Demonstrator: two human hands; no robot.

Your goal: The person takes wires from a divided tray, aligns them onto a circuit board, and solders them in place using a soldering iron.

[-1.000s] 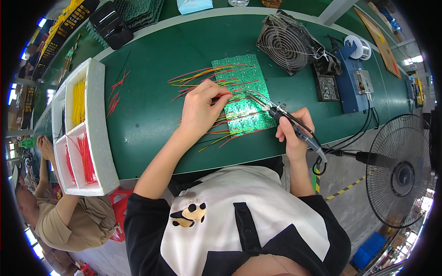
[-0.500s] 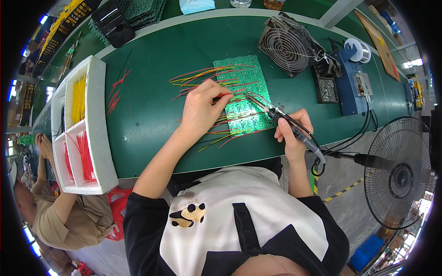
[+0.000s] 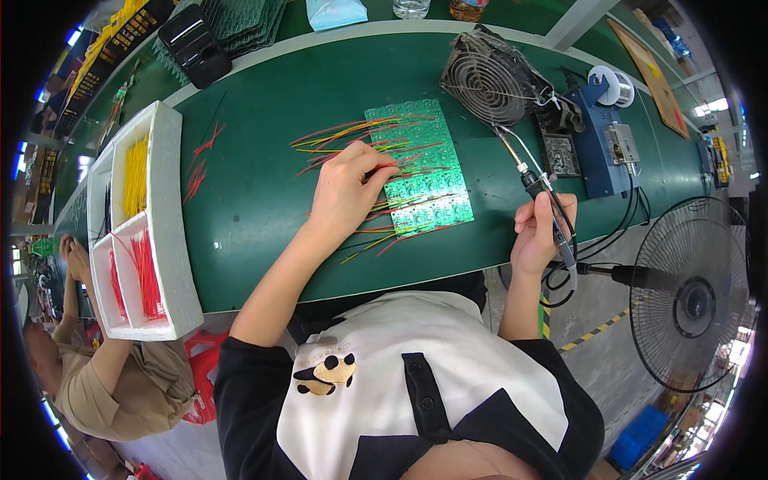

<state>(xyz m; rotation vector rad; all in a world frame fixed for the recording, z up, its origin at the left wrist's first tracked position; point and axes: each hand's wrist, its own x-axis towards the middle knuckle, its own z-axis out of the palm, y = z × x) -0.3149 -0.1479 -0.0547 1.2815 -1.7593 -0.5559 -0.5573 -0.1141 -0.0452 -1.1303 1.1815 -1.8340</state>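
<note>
Your left hand (image 3: 348,184) was over the left edge of the green circuit board panel (image 3: 444,152), thumb and forefinger pinched together on what looked like a red wire (image 3: 394,162); the exact grip was partly hidden by your fingers. Your right hand (image 3: 542,228) was closed around the soldering iron (image 3: 532,186), well to the right of the panel. The iron pointed up and to the left, its tip by the lower edge of a small fan with a ring guard (image 3: 486,78); you could not tell whether they touched.

The panel lay flat on the green surface (image 3: 264,200), in front of you, with red, yellow and dark leads (image 3: 336,132) running across it and out past its left side. Farther left, a white foam tray (image 3: 180,240) held yellow wires (image 3: 137,178) in one compartment and red wires (image 3: 148,276) in others. A few loose red pieces (image 3: 196,184) lay just beside the tray. On your right stood a blue soldering station (image 3: 600,144), with a solder spool (image 3: 614,86) at its far end. At the far left, a co-worker's hands (image 3: 76,260) were near each other.
</note>
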